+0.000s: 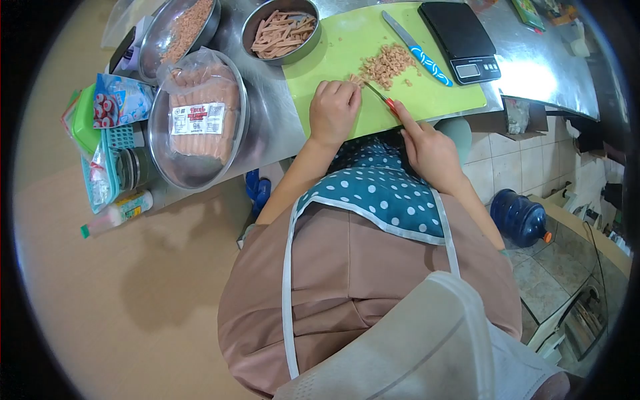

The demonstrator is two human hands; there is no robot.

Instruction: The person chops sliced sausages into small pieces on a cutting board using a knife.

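Note:
My right hand (pixel 430 150) grips a small knife with a red handle (pixel 391 105), forefinger stretched along it. Its dark blade reaches up to the left, over the green cutting board (pixel 327 60). Close to the blade tip, my left hand (pixel 333 110) is closed, fingers curled down on a few sausage strips (pixel 357 80) whose ends show at the fingertips. A heap of chopped sausage (pixel 387 65) lies just beyond the blade. Behind my left hand stands a metal bowl (pixel 247 30) of sausage strips (pixel 283 35).
A blue-handled knife (pixel 427 60) lies across the board beside a black kitchen scale (pixel 460 43). On the left, a metal bowl (pixel 155 137) holds packaged sausages (pixel 200 100); another bowl (pixel 148 50) holds chopped sausage. A blue basket (pixel 120 140) and a bottle (pixel 120 212) sit at the table edge.

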